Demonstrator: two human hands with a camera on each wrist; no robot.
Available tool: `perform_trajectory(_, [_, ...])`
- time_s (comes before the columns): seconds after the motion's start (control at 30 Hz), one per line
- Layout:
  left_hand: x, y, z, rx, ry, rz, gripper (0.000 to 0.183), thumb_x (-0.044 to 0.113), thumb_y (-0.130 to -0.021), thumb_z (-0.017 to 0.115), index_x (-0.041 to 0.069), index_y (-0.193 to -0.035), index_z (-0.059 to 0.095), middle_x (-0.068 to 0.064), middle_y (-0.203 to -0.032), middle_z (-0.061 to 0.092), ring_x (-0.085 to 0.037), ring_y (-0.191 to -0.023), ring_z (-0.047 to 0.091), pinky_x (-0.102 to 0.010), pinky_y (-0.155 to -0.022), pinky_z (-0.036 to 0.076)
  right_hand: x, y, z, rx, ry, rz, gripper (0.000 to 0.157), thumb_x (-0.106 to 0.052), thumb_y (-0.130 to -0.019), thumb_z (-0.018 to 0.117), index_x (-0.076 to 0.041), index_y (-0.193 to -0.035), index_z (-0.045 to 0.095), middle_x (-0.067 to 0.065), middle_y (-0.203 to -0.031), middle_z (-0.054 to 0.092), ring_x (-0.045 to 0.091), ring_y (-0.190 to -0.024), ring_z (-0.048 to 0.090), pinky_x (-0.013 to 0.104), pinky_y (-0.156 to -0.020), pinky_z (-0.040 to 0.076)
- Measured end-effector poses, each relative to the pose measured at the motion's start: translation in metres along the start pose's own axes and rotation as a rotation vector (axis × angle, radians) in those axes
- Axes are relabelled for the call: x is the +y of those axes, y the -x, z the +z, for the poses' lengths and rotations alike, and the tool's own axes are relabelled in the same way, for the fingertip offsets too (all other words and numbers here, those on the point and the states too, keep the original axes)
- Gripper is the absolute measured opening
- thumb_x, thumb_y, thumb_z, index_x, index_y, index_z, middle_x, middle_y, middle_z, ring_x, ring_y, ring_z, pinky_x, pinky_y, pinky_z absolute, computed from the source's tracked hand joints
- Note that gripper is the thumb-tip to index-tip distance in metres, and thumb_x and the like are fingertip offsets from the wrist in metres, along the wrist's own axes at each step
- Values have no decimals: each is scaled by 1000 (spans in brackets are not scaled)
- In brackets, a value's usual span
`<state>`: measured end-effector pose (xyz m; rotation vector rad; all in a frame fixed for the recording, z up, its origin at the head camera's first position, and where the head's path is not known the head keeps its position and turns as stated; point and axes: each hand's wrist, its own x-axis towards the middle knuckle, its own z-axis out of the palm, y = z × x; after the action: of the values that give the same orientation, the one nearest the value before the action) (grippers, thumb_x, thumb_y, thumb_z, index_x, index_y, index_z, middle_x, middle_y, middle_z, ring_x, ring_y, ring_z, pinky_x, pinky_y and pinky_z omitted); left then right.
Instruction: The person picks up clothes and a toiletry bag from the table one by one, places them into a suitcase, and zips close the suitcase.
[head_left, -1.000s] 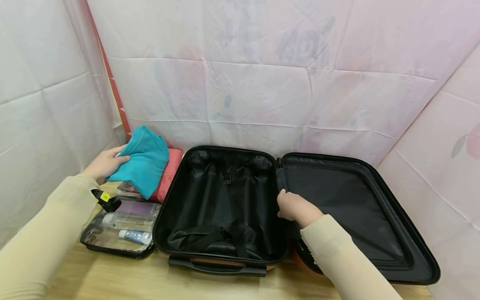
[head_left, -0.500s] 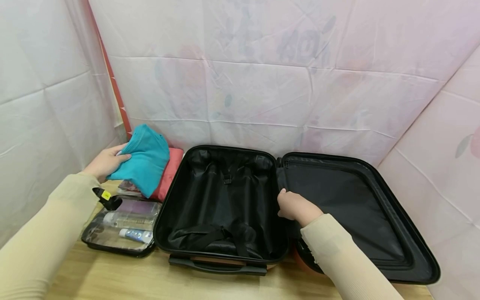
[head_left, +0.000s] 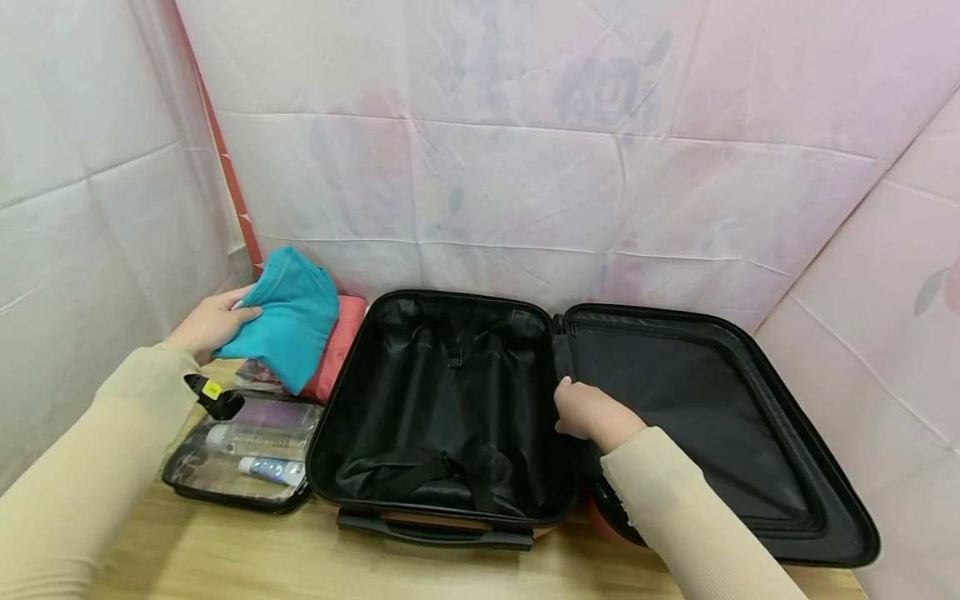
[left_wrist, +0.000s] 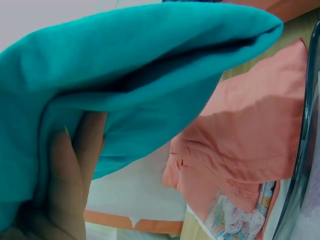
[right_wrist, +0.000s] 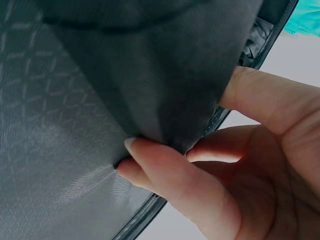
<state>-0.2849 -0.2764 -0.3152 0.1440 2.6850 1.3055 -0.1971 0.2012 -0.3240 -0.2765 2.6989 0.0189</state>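
At the left of the head view, my left hand (head_left: 213, 323) holds a folded turquoise cloth garment (head_left: 296, 312) raised at a tilt. In the left wrist view its fingers (left_wrist: 67, 165) are tucked into the turquoise folds. Under and beside it lies a folded coral garment (head_left: 341, 346). A suitcase (head_left: 442, 400) lies spread open with its black lining showing. At its hinge, my right hand (head_left: 592, 414) grips the dark lining fabric (right_wrist: 180, 75) between thumb and fingers. The suitcase's right half (head_left: 697, 417) lies under that forearm.
A clear toiletry bag (head_left: 236, 454) with black edging sits left of the suitcase, holding a bottle (head_left: 258, 443) and a toothpaste-like tube (head_left: 272, 471). Patterned fabric (left_wrist: 235, 217) shows under the coral garment. White cloth walls (head_left: 480, 167) enclose the wooden table (head_left: 300, 558).
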Motion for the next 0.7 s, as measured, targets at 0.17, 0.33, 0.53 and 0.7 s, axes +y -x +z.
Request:
perform_trajectory(0.17, [0, 0, 0, 1, -1, -8, 63, 40, -88, 38, 16, -137, 7, -23, -136, 12, -38, -118, 23, -47, -87, 32, 0, 0, 0, 3, 5, -3, 66, -14, -80, 58, 19, -124, 22, 15, -75, 56, 23, -68, 55, 35, -68, 43])
perform_trajectory(0.33, [2, -1, 0, 0, 4, -6, 61, 40, -88, 38, 18, -137, 8, -22, -136, 15, -35, -115, 29, -40, -83, 38, 0, 0, 0, 3, 8, -4, 66, -14, -80, 58, 19, -124, 21, 15, -74, 55, 23, -68, 55, 36, -68, 43])
perform_trajectory(0.53, [3, -2, 0, 1, -2, -1, 61, 40, -88, 38, 18, -136, 9, -21, -135, 17, -33, -113, 33, -35, -80, 40, 1, 0, 1, 1, 8, -3, 66, -14, -80, 58, 18, -124, 21, 11, -68, 53, 22, -66, 54, 35, -68, 43])
perform_trajectory(0.7, [3, -2, 0, 11, 2, 3, 61, 40, -87, 38, 17, -136, 10, -21, -135, 19, -32, -111, 35, -34, -77, 41, 1, 0, 1, 9, 6, -6, 66, -14, -80, 58, 18, -124, 22, 12, -70, 54, 24, -69, 55, 36, -69, 43])
